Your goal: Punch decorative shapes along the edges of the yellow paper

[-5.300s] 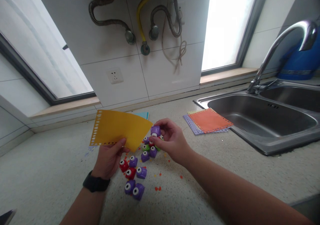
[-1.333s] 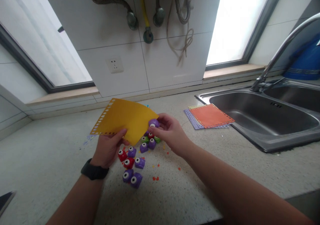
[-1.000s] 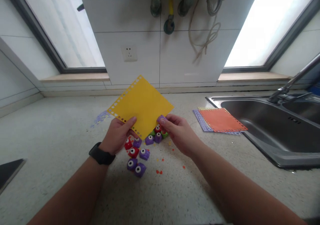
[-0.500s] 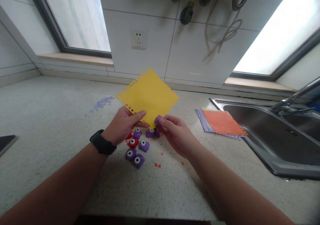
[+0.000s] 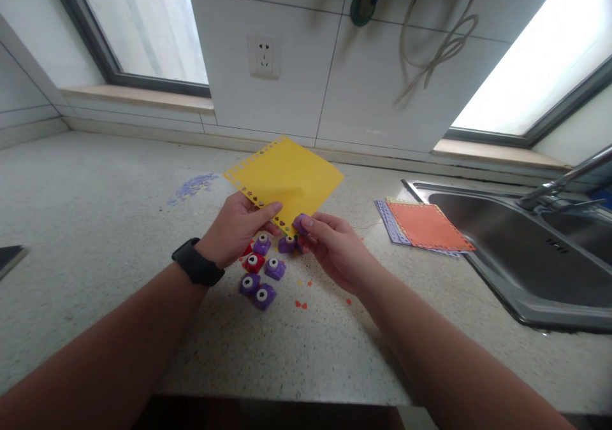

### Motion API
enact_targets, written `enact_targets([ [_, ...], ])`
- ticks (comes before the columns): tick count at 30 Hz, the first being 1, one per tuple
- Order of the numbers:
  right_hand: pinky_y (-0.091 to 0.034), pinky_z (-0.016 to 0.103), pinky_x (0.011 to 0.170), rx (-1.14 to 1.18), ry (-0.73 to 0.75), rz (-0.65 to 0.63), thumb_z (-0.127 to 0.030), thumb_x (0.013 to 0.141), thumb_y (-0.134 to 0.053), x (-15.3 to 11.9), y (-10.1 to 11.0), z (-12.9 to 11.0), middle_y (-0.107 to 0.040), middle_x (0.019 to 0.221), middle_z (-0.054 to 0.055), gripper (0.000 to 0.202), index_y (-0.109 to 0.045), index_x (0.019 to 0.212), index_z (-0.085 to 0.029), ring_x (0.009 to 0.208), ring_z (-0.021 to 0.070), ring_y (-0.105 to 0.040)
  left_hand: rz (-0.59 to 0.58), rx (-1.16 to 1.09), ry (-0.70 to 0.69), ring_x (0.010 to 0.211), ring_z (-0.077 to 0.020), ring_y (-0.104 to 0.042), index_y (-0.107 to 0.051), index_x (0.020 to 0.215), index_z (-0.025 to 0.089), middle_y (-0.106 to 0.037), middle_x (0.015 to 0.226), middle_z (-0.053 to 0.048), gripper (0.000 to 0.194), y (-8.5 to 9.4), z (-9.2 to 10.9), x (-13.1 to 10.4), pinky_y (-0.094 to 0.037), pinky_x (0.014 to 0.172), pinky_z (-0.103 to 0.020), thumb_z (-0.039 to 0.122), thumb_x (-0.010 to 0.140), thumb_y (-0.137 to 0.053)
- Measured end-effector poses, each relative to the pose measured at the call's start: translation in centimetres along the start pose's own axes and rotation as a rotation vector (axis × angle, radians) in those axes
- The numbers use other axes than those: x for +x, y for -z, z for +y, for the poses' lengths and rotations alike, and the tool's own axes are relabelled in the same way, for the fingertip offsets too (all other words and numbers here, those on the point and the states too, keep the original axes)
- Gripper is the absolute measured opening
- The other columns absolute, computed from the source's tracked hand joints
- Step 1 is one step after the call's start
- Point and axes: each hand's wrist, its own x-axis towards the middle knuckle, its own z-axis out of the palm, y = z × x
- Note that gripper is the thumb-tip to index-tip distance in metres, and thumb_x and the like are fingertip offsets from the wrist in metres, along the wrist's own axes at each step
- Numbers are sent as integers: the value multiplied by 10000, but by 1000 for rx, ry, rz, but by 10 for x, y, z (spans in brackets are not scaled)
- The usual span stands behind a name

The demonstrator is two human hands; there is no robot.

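Note:
My left hand (image 5: 243, 223) pinches a sheet of yellow paper (image 5: 291, 175) near its lower left edge, thumb on top. Small shapes are cut along the paper's two left-hand edges. In my right hand (image 5: 337, 245) is a purple craft punch (image 5: 301, 223), gripped between thumb and fingers at the paper's lower right edge, close to the near corner. Below the sheet, several more purple punches (image 5: 263, 296) and a red punch (image 5: 254, 262) lie on the counter; another red one is partly hidden by my left hand.
Right of my hands, an orange sheet (image 5: 428, 225) tops a stack of punched paper overlapping the rim of a steel sink (image 5: 507, 251). Purple paper bits (image 5: 194, 188) lie at the left, orange cut-outs (image 5: 301, 304) in front. A dark flat object (image 5: 10, 259) shows at far left.
The camera view has shifted slightly. The punch now overlaps the paper's lower right edge more, and the sheet lies a little flatter. Both hands keep their holds.

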Motion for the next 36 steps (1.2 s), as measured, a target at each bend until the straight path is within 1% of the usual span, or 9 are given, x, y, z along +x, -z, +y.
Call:
enact_targets([
  [5,-383,276,586,-29,-2,-8,-417,778,-806,0,-1,0,-592,780,20,284,-685,814,-162,676,129,-501,24,-21,22,599,-160,-686,-765,971,148,-770,909,-81,281,-1,-2,0,-578,499,-243,318,756,-825],
  [9,-382,278,590,-42,-6,-8,-419,784,-797,0,-1,1,-589,788,20,286,-687,834,-160,668,125,-494,28,-50,15,653,-163,-700,-760,1031,159,-771,970,-79,321,-1,-3,0,-608,549,-255,306,755,-830],
  [12,-373,272,585,-46,1,-14,-413,790,-795,0,0,2,-571,750,9,277,-676,813,-164,652,122,-479,5,-61,19,699,-164,-712,-753,1066,161,-770,997,-79,324,0,-4,0,-613,569,-237,295,777,-816],
  [17,-372,267,572,-52,13,-8,-421,782,-800,0,0,2,-559,728,3,282,-672,799,-170,644,123,-464,-23,-22,39,628,-119,-688,-740,1108,174,-771,1038,-70,337,-1,0,-2,-611,576,-223,318,807,-789],
  [21,-374,267,578,-10,1,-2,-394,753,-829,-1,-2,1,-585,770,13,279,-685,805,-161,667,118,-484,-24,27,30,598,-105,-675,-721,1161,190,-768,1081,-72,375,-1,2,-3,-619,586,-234,353,826,-765],
  [29,-390,276,599,-13,-22,-7,-370,743,-843,-1,-3,3,-619,795,26,281,-707,855,-151,705,129,-533,-11,11,28,762,-150,-728,-707,1192,179,-758,1111,-86,386,-2,2,-3,-636,633,-227,317,835,-757],
  [36,-390,280,603,-42,-5,0,-371,745,-840,-1,-2,3,-617,779,22,280,-704,843,-147,697,127,-531,-5,-1,34,732,-127,-718,-708,1194,181,-758,1119,-76,384,-4,3,-3,-638,652,-226,300,833,-761],
])
